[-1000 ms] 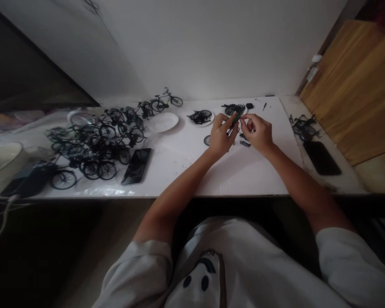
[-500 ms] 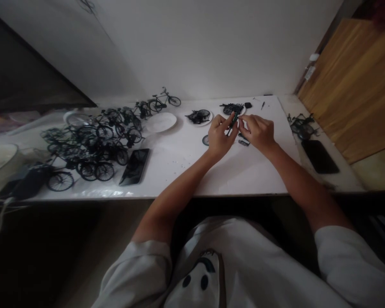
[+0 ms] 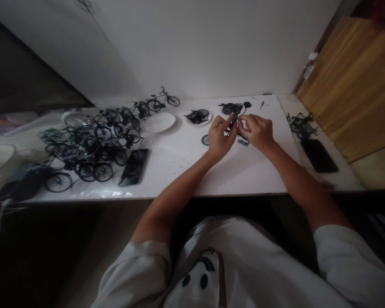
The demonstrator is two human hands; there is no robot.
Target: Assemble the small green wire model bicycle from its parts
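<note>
My left hand (image 3: pixel 222 133) holds a slim dark part (image 3: pixel 234 117) between thumb and fingers, above the white board (image 3: pixel 250 171). Close on its right, my right hand (image 3: pixel 256 130) has its thumb and forefinger pinched at that part; anything tiny in the pinch is too small to make out. A small wheel (image 3: pixel 205 140) lies partly hidden beside my left hand. Under my right hand sits a small dark piece (image 3: pixel 243 142). Behind the hands, dark bicycle parts (image 3: pixel 229 108) rest on a plate, and more parts (image 3: pixel 197 116) fill a second plate to the left.
Many small model bicycles (image 3: pixel 90 145) crowd the left side, near a white dish (image 3: pixel 160 122) and a phone (image 3: pixel 133 167). Another dark phone-like slab (image 3: pixel 319 155) and a dark model (image 3: pixel 303 125) lie at right, by a wooden panel (image 3: pixel 356 85). A thin tool (image 3: pixel 262 105) lies behind.
The view has shifted very slightly. The dark part in my left hand has turned a little; both hands stay together in nearly the same place.
</note>
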